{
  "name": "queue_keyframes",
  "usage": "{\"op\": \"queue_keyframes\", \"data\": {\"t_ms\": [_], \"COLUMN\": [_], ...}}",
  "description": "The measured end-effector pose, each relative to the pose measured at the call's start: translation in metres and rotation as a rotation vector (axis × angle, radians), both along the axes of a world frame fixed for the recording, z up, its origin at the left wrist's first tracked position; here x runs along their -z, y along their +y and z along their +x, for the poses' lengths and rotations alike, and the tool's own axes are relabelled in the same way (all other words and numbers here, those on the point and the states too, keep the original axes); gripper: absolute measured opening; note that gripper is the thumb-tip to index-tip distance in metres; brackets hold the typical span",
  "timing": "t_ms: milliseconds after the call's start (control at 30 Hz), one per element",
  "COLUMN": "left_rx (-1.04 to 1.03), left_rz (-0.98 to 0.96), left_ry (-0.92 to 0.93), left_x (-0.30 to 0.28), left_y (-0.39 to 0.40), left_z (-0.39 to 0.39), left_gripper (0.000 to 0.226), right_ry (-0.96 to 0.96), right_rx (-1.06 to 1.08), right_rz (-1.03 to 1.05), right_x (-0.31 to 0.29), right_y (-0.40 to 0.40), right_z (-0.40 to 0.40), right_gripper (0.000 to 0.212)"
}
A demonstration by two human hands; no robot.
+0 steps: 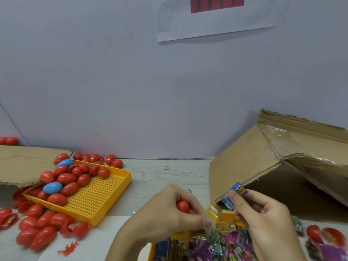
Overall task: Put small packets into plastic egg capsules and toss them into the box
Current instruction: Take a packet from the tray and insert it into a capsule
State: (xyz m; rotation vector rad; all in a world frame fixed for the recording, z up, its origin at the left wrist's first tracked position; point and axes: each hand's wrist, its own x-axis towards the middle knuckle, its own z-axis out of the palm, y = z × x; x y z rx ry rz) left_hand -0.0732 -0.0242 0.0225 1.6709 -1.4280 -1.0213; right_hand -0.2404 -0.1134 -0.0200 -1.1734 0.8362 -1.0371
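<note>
Fingers (190,208) of left hand (165,213) curled around a red capsule (183,206); right hand (263,217) pinches a blue packet (234,194) between thumb and fingertips, just beside it. Packet not yet in. Box (250,162) lies open at right; contents hidden. Many capsules left in yellow tray (105,194) and loose on surface (169,176); packets heaped below. Likely much remaining.

Left hand (169,210) is curled around a red egg capsule (183,206); right hand (263,219) pinches a small blue packet (234,194) by thumb and fingers, just beside the open cardboard box (254,162); yellow tray (98,196) on the left is half full of red eggs plus two blue ones (52,187); more packets (231,243) are piled below the hands.
</note>
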Motion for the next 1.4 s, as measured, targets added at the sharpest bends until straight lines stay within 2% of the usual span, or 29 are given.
{"op": "queue_keyframes", "data": {"t_ms": [67,167,267,367,467,567,733,800,867,1033,1100,1233,1400], "left_rx": [0.090,0.070,0.060,0.030,0.045,-0.018,-0.118,-0.113,-0.163,-0.166,-0.146,-0.160,-0.170], "left_rz": [0.126,0.189,0.143,0.126,0.138,0.053,-0.174,-0.198,-0.216,-0.236,-0.236,-0.206,-0.157], "left_ry": [-0.101,-0.232,-0.206,-0.213,-0.249,-0.256,-0.105,-0.066,-0.088,-0.009,-0.003,0.000,0.013], "left_x": [-0.004,-0.003,-0.003,-0.001,0.002,0.003,0.003,0.005,0.008,0.012,0.010,0.012,0.012], "left_y": [0.001,-0.003,-0.004,-0.002,-0.002,-0.004,-0.011,-0.013,-0.016,-0.017,-0.017,-0.016,-0.012], "left_z": [-0.004,-0.006,-0.007,-0.006,-0.006,-0.008,-0.013,-0.017,-0.020,-0.019,-0.019,-0.015,-0.011], "left_gripper": [0.009,0.017,0.011,0.008,0.014,0.020,0.035,0.027,0.016,0.018,0.015,0.013,0.011], "right_ry": [-0.027,-0.040,-0.055,-0.065,-0.078,-0.077,-0.027,-0.008,-0.001,-0.010,-0.024,-0.097,-0.135], "right_rx": [-0.001,-0.013,-0.020,-0.028,-0.035,-0.060,-0.111,-0.123,-0.145,-0.205,-0.208,-0.188,-0.180], "right_rz": [0.019,0.037,0.050,0.064,0.076,0.064,-0.007,-0.032,-0.029,-0.024,-0.012,0.027,0.009], "right_x": [0.003,0.005,0.007,0.008,0.006,0.005,0.002,0.003,0.005,0.008,0.007,0.007,0.006], "right_y": [-0.001,-0.003,-0.005,-0.006,-0.005,-0.004,-0.002,-0.002,-0.004,-0.004,-0.004,-0.004,-0.003], "right_z": [0.000,-0.001,-0.001,-0.001,-0.001,-0.002,-0.002,-0.002,-0.002,-0.003,-0.002,-0.002,-0.003], "right_gripper": [0.023,0.034,0.035,0.026,0.019,0.020,0.053,0.070,0.076,0.074,0.063,0.030,0.022]}}
